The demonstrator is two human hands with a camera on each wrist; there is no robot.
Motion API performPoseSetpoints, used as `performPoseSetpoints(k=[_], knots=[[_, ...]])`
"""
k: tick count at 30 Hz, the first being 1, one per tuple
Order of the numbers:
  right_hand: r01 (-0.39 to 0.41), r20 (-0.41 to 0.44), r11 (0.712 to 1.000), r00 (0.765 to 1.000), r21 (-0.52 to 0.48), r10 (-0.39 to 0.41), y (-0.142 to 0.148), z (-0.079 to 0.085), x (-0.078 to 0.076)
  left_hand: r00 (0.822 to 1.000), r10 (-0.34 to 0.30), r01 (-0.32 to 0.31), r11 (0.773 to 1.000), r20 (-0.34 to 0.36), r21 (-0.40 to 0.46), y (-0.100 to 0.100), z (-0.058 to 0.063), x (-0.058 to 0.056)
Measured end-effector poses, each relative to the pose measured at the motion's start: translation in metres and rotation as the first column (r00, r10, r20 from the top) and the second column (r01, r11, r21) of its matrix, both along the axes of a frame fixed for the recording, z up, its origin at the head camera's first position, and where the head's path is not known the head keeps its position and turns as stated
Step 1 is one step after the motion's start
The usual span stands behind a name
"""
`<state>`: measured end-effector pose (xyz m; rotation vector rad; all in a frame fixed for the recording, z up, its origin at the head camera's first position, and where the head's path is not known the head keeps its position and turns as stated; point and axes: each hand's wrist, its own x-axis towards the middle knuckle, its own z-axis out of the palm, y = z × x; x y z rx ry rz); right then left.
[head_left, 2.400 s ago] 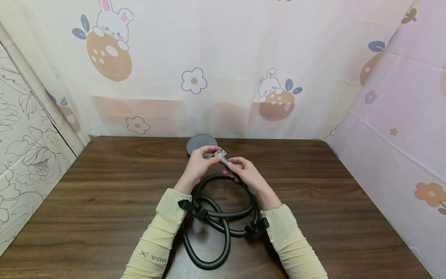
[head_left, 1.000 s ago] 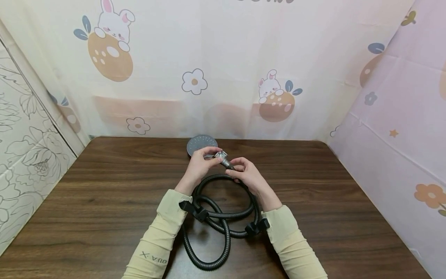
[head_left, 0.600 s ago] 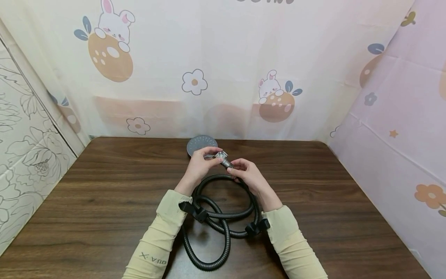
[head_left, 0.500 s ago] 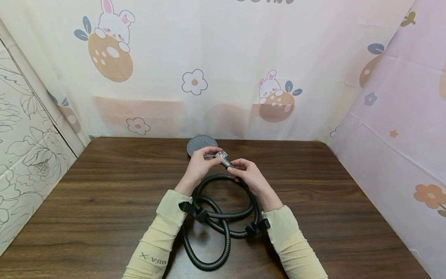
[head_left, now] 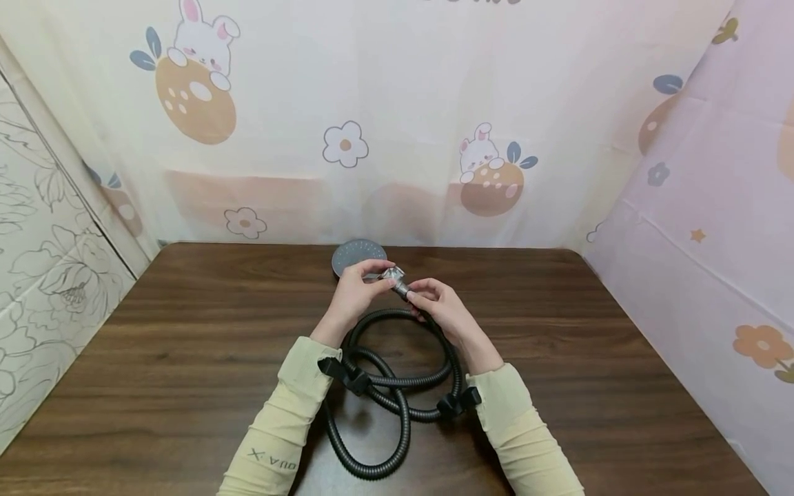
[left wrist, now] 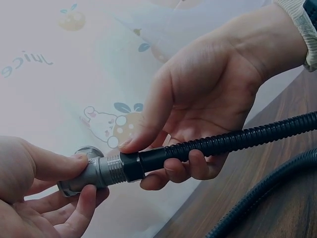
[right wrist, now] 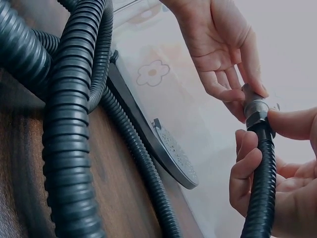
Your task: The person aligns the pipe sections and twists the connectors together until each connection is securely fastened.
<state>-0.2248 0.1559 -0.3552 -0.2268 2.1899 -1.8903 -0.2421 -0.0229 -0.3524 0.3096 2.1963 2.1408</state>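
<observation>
My left hand (head_left: 355,295) pinches a silver metal pipe fitting (left wrist: 91,174) between thumb and fingers, above the table. My right hand (head_left: 448,315) grips the end of a black ribbed shower hose (left wrist: 237,144), its thumb on the black hose nut (left wrist: 131,166). The nut meets the fitting's threaded end (left wrist: 116,169), with several threads still bare between them in the left wrist view. Behind the left hand lies a grey-faced shower head (head_left: 358,255), its dark handle (right wrist: 133,106) showing in the right wrist view.
The rest of the hose (head_left: 402,420) lies in loose loops on the brown wooden table (head_left: 205,386), between both forearms. A printed curtain (head_left: 403,89) hangs behind the table's back edge. Black camera mounts (head_left: 353,375) sit at the wrists.
The right thumb and fingers have shifted slightly about the hose nut, a little closer to the fitting than half a second ago. The left hand, fitting, hose loops and shower head stay in place.
</observation>
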Motion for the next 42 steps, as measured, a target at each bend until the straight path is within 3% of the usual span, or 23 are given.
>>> performPoseSetpoints(k=[20, 32, 42], knots=[[-0.026, 0.006, 0.999, 1.0, 0.041, 0.026, 0.0005, -0.0006, -0.0031, 1.0, -0.015, 0.015, 1.0, 0.001, 0.021, -0.0002, 0.0024, -0.0003], [0.001, 0.011, 1.0, 1.0, 0.017, -0.001, -0.0004, -0.0003, 0.0011, 1.0, -0.008, 0.008, 1.0, 0.001, 0.012, 0.0008, 0.0001, 0.0012], [-0.029, 0.008, 1.0, 1.0, 0.001, 0.029, 0.0007, 0.0006, 0.001, 1.0, -0.004, 0.004, 1.0, 0.003, 0.008, 0.0004, 0.0014, 0.0022]])
